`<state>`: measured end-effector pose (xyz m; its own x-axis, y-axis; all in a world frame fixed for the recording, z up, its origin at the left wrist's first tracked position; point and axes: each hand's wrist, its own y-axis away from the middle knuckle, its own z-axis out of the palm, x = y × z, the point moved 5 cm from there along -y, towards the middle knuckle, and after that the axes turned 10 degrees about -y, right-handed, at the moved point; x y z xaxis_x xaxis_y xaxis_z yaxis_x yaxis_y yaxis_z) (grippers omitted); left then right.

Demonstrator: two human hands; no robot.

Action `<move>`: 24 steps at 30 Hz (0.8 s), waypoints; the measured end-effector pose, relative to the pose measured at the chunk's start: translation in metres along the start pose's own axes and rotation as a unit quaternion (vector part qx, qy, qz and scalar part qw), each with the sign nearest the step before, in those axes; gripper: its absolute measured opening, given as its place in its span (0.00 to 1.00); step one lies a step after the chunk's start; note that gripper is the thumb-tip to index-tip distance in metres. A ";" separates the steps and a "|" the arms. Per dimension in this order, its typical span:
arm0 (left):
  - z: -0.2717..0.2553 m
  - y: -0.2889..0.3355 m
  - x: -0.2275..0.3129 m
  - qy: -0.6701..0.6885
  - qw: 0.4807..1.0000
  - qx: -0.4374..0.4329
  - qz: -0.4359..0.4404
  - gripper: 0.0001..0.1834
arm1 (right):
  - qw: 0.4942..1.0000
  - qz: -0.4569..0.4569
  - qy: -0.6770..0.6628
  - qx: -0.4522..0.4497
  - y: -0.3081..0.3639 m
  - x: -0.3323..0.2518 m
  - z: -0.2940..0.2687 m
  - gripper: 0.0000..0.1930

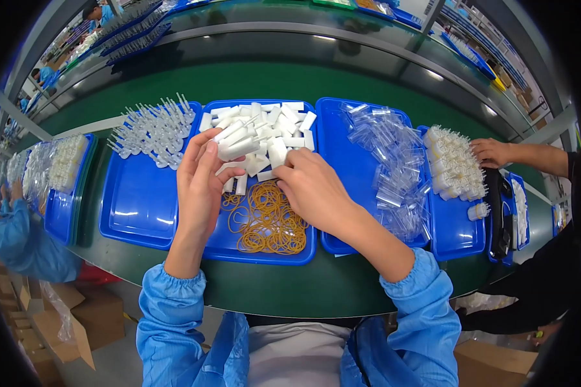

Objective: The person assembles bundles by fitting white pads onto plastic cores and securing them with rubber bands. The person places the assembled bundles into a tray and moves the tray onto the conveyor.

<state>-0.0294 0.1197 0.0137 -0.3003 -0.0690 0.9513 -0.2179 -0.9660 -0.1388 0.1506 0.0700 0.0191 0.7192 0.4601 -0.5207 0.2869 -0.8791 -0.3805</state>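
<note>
My left hand [199, 184] is closed around a small bundle of white blocks [237, 143] with thin clear plastic tips sticking out. Just right of it, my right hand [316, 190] grips a white block [277, 152] between thumb and fingers, over a pile of similar white blocks [290, 117]. The pile fills the far part of the middle blue tray [245, 257]. Yellow-brown rubber bands [272, 226] lie tangled in that tray's near part, below my hands. On the left, clear plastic parts with thin stems [156, 134] lie heaped in another blue tray [139, 209].
Clear plastic sleeves [387, 151] fill a blue tray right of my hands. Beyond it, bundled white-and-clear pieces [455, 164] stand in a tray, touched by a co-worker's hand [492, 153]. Another person in blue [19, 235] works at far left. A metal rail [342, 32] crosses behind the green table.
</note>
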 end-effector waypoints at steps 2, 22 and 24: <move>-0.003 -0.001 -0.001 -0.001 1.000 0.012 0.003 0.17 | 0.995 -0.047 0.080 -0.037 -0.012 -0.003 0.016 0.06; -0.001 0.000 -0.007 -0.060 0.998 0.021 0.018 0.16 | 0.987 -0.064 0.139 -0.054 -0.016 -0.003 0.019 0.10; -0.001 -0.001 -0.009 -0.060 0.998 0.017 0.010 0.16 | 0.991 -0.066 0.106 -0.055 -0.013 -0.010 0.008 0.10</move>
<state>-0.0271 0.1213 0.0050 -0.1901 -0.1164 0.9748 -0.1813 -0.9717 -0.1514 0.1347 0.0777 0.0224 0.7836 0.5465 -0.2954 0.4470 -0.8262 -0.3429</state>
